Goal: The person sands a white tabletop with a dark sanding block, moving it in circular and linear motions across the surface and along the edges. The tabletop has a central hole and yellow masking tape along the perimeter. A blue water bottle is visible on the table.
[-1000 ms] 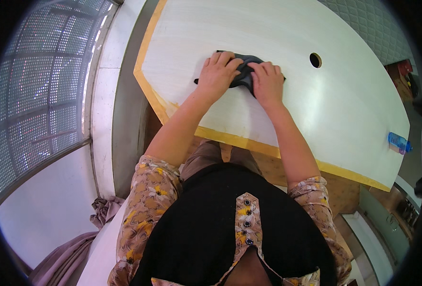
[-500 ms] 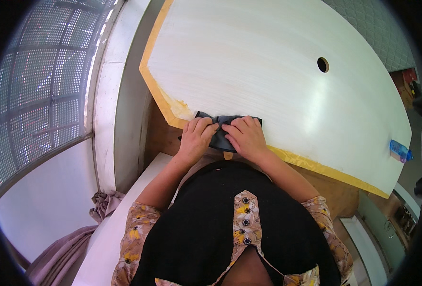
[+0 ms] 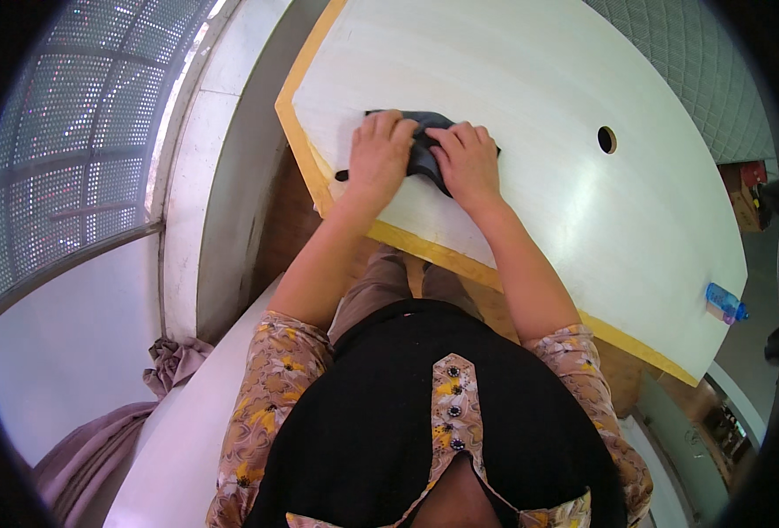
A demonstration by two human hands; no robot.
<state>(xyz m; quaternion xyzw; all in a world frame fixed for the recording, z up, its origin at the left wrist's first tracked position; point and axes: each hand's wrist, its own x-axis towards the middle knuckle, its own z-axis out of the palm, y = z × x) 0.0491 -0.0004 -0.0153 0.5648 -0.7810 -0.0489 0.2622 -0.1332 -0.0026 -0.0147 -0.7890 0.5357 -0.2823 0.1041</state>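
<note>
A dark grey-blue piece of cloth with black edging [image 3: 423, 160] lies bunched on the white tabletop, a little in from the near edge. My left hand [image 3: 380, 157] grips its left part, fingers curled over the fabric. On the other side, my right hand [image 3: 468, 163] holds the right part, with thumb and fingers pinched toward the middle. The two hands are close together, with folded cloth showing between them. A small black tab [image 3: 343, 175] sticks out beside my left wrist; whether it belongs to the cloth I cannot tell. My palms hide much of the fabric.
The white table [image 3: 530, 79] has a yellow edge band [image 3: 442, 255] and a round hole [image 3: 607, 140]. A blue bottle [image 3: 725, 301] lies near its right edge. At left stand a meshed window [image 3: 73, 132] and a bunched mauve curtain [image 3: 178, 363].
Both hands have moved away from my body, taking the cloth from the table's near edge further onto the tabletop. My forearms are stretched out more.
</note>
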